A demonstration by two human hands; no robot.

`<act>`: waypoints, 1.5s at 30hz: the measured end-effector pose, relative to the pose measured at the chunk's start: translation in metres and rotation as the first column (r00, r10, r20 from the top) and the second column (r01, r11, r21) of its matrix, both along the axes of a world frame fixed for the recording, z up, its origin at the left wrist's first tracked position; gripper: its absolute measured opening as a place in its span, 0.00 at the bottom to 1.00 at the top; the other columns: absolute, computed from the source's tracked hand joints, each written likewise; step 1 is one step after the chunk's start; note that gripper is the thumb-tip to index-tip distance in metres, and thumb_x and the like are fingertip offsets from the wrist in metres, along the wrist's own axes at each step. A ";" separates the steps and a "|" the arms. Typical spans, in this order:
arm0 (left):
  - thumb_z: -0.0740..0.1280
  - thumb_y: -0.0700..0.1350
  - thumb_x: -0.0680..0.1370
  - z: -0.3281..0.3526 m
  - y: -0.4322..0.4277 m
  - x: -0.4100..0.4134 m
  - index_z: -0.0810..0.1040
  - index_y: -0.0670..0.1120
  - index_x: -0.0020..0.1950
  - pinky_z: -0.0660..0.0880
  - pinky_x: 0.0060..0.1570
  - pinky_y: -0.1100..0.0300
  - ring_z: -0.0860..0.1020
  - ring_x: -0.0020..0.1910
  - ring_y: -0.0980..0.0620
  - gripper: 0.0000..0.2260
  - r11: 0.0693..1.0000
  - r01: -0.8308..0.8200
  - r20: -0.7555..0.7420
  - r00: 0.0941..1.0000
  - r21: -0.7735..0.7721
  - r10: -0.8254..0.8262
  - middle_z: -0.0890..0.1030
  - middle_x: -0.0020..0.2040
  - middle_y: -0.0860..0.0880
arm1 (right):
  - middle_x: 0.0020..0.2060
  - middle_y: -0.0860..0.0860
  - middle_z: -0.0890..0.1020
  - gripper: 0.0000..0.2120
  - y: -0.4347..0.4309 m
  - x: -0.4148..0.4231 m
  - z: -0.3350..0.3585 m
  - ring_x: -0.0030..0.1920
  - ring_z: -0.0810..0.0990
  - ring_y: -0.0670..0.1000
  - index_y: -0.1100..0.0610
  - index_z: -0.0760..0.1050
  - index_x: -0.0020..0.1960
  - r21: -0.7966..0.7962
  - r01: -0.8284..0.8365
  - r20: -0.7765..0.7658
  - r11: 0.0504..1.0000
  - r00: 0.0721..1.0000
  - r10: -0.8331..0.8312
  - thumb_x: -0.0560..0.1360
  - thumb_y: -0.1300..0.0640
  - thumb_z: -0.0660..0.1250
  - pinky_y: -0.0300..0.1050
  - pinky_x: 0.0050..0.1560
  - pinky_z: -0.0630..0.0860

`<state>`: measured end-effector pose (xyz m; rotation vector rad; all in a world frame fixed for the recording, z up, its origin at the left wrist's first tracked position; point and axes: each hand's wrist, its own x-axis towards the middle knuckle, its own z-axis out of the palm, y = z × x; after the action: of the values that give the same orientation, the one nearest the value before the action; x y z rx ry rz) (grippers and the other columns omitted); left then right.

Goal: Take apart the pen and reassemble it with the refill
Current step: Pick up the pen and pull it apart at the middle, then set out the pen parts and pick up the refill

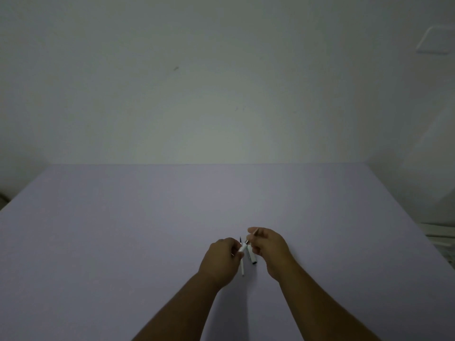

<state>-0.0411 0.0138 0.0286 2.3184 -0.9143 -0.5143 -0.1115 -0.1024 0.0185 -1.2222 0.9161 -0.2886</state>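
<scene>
We're mid-job: pen apart. Left hand [221,259] pinches white barrel [242,252]; right hand [269,249] pinches thin refill [251,236] just beside it, above table [123,242]. Reassembly still left, we reckon.

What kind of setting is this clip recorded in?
Probably a plain indoor room set up for desk work: a large bare lilac tabletop pushed against an unadorned white wall, dim lighting, and both hands handling pen parts.

bare forearms [187,301], no sleeves
</scene>
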 end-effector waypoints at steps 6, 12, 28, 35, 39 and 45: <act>0.64 0.45 0.77 -0.002 0.002 0.000 0.74 0.50 0.61 0.69 0.43 0.63 0.75 0.42 0.54 0.12 0.999 0.024 -0.061 0.998 -0.040 -0.026 0.81 0.51 0.47 | 0.43 0.53 0.82 0.13 -0.004 0.002 0.006 0.42 0.79 0.48 0.57 0.76 0.55 0.000 0.077 0.088 0.997 0.993 -0.076 0.73 0.67 0.67 0.40 0.43 0.74; 0.63 0.44 0.78 -0.006 0.004 0.000 0.74 0.53 0.60 0.66 0.34 0.71 0.74 0.42 0.53 0.11 0.997 0.041 -0.105 0.993 -0.066 -0.048 0.77 0.44 0.50 | 0.42 0.50 0.81 0.13 -0.010 0.007 0.005 0.43 0.78 0.46 0.54 0.74 0.54 -0.041 0.163 0.094 0.986 0.983 -0.158 0.72 0.63 0.70 0.40 0.42 0.74; 0.64 0.42 0.76 -0.051 0.008 0.011 0.76 0.51 0.56 0.81 0.42 0.50 0.76 0.33 0.49 0.10 0.998 -0.066 -0.242 0.968 0.006 0.066 0.77 0.35 0.49 | 0.56 0.58 0.83 0.12 -0.026 -0.003 -0.072 0.58 0.79 0.57 0.60 0.80 0.56 -0.458 -0.328 -0.529 0.826 0.847 0.044 0.74 0.61 0.65 0.45 0.59 0.72; 0.65 0.42 0.76 -0.057 0.008 0.013 0.76 0.51 0.56 0.80 0.41 0.51 0.77 0.33 0.49 0.10 0.998 -0.067 -0.263 0.962 0.015 0.068 0.78 0.35 0.49 | 0.59 0.58 0.81 0.14 -0.025 -0.004 -0.074 0.60 0.78 0.55 0.62 0.79 0.60 -0.471 -0.342 -0.514 0.813 0.856 0.062 0.76 0.61 0.64 0.42 0.62 0.70; 0.64 0.42 0.76 -0.057 0.008 0.014 0.76 0.52 0.55 0.80 0.40 0.51 0.76 0.33 0.49 0.09 0.997 -0.070 -0.280 0.957 0.010 0.070 0.78 0.36 0.48 | 0.59 0.58 0.81 0.14 -0.024 -0.005 -0.072 0.59 0.78 0.55 0.61 0.78 0.60 -0.472 -0.323 -0.499 0.820 0.865 0.053 0.77 0.60 0.63 0.41 0.61 0.70; 0.64 0.42 0.76 -0.057 0.006 0.013 0.76 0.52 0.56 0.80 0.41 0.50 0.76 0.33 0.49 0.10 0.998 -0.058 -0.278 0.959 0.010 0.058 0.78 0.36 0.48 | 0.61 0.58 0.80 0.15 -0.023 -0.008 -0.068 0.62 0.77 0.55 0.62 0.77 0.62 -0.446 -0.299 -0.491 0.844 0.870 0.048 0.77 0.60 0.63 0.44 0.64 0.70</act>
<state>-0.0282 0.0198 -0.0285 2.1950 -0.7086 -0.7926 -0.1190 -0.1250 -0.0495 -1.9202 1.1670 -0.0810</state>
